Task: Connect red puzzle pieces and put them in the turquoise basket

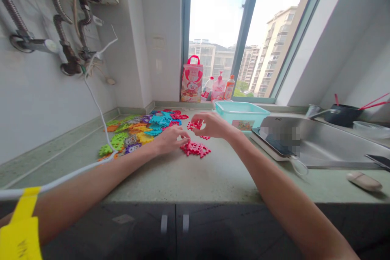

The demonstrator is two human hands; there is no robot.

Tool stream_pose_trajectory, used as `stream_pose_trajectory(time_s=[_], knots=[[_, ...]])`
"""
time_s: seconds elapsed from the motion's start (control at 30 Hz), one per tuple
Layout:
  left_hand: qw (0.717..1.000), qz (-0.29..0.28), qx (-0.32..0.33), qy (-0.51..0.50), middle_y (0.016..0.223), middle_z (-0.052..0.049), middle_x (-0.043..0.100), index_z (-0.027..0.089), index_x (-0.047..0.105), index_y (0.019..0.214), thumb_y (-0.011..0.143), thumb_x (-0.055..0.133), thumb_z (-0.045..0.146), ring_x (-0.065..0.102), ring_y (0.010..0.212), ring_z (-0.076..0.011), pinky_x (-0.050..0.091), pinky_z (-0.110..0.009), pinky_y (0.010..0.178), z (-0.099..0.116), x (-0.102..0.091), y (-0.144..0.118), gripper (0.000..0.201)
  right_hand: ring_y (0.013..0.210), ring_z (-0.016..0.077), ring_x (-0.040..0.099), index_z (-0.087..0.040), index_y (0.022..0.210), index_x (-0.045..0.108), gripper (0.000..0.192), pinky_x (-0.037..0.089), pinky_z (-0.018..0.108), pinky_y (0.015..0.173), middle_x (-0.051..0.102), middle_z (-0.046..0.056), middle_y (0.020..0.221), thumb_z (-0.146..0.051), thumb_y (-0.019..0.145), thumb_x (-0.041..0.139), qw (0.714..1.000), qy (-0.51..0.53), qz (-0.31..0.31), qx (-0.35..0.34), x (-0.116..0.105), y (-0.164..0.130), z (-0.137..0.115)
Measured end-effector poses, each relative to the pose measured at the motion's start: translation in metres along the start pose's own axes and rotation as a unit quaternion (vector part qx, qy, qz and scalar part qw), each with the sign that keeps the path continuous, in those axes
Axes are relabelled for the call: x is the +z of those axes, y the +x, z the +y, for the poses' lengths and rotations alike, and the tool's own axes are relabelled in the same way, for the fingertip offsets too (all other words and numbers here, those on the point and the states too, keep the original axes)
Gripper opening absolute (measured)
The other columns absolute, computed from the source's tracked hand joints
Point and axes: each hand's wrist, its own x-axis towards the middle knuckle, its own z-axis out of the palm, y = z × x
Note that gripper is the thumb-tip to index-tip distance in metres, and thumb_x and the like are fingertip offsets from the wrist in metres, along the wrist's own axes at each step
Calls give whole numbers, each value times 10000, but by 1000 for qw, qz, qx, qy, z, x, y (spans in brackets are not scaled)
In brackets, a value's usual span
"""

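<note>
My left hand (170, 138) rests on the green countertop (195, 174), its fingertips pressing on a flat cluster of joined red plastic building pieces (196, 149). My right hand (210, 124) hovers just above and behind it, pinching one red piece (193, 125) between the fingers. A few loose red pieces (205, 137) lie beside the cluster. To the left spreads a pile of several coloured pieces (137, 130): green, yellow, orange, blue, purple and red.
A turquoise plastic tub (240, 114) stands behind my right hand. A steel sink (319, 142) with a tablet-like device (276, 142) on its edge is at the right. A white cable (100, 118) crosses the left counter. Bottles and a gift bag (191, 79) stand at the window.
</note>
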Motion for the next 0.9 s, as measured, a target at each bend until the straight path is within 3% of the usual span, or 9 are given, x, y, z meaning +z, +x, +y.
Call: stream_pose_trajectory(time_s=[0.1,0.23,0.33,0.4,0.47,0.57,0.63,0.77,0.9], knots=[[995,13,-26,95,1140,-98,747,213,795,1126,1022,489,362,652,1115,-262,470,-376,1022,-14,-6,-1,356,763,150,661,-210,992,746,197,456,258,702,752,4,861,-326,833,730,991,108,-80,7,-1,-2,7],[975,-60,-73,198,1468,-149,615,186,646,1436,978,540,450,575,1318,-320,430,-427,1117,-38,-9,-5,539,749,161,660,-201,925,754,212,444,249,628,756,8,853,-374,804,763,961,143,-231,56,2,-4,5],[964,-103,-104,221,1515,-152,583,203,637,1452,999,477,582,544,1361,-346,422,-451,1123,-53,-12,-8,612,770,181,678,-217,906,780,217,461,256,632,770,8,867,-385,771,800,941,131,-305,66,6,-4,1],[962,-110,-107,224,1472,-139,622,223,662,1426,1002,471,557,559,1341,-333,426,-433,1114,-61,-16,-9,572,806,193,696,-224,927,796,217,483,264,662,779,12,889,-414,829,756,943,141,-294,60,8,-3,5],[963,-111,-101,224,1401,-128,669,235,692,1390,997,476,496,581,1301,-318,427,-415,1110,-70,-22,-10,519,868,205,712,-225,975,801,233,507,273,722,791,27,947,-414,905,685,963,124,-230,67,10,-3,15],[964,-114,-104,218,1302,-111,716,263,740,1316,957,517,460,600,1247,-316,421,-415,1113,-82,-29,-11,467,976,243,721,-217,1101,789,259,522,306,822,795,78,1069,-377,929,678,985,-9,-122,125,14,-4,35],[964,-117,-114,210,1267,-100,731,280,757,1281,923,552,444,606,1228,-317,421,-418,1113,-88,-32,-11,444,1003,268,725,-223,1175,782,336,521,322,834,793,103,1096,-425,915,714,974,-83,-129,165,19,-6,45],[964,-132,-118,197,1229,-84,753,299,754,1275,910,558,421,623,1206,-310,438,-401,1089,-91,-38,-12,432,881,244,738,-268,1106,824,301,513,301,761,811,70,986,-463,891,745,961,-89,-199,169,27,-9,49],[965,-134,-129,186,1223,-103,762,283,715,1347,963,487,390,666,1167,-308,490,-380,1002,-89,-42,-11,459,863,228,725,-230,1074,819,286,513,299,757,805,63,966,-380,834,780,982,-38,-127,134,21,-5,39]])
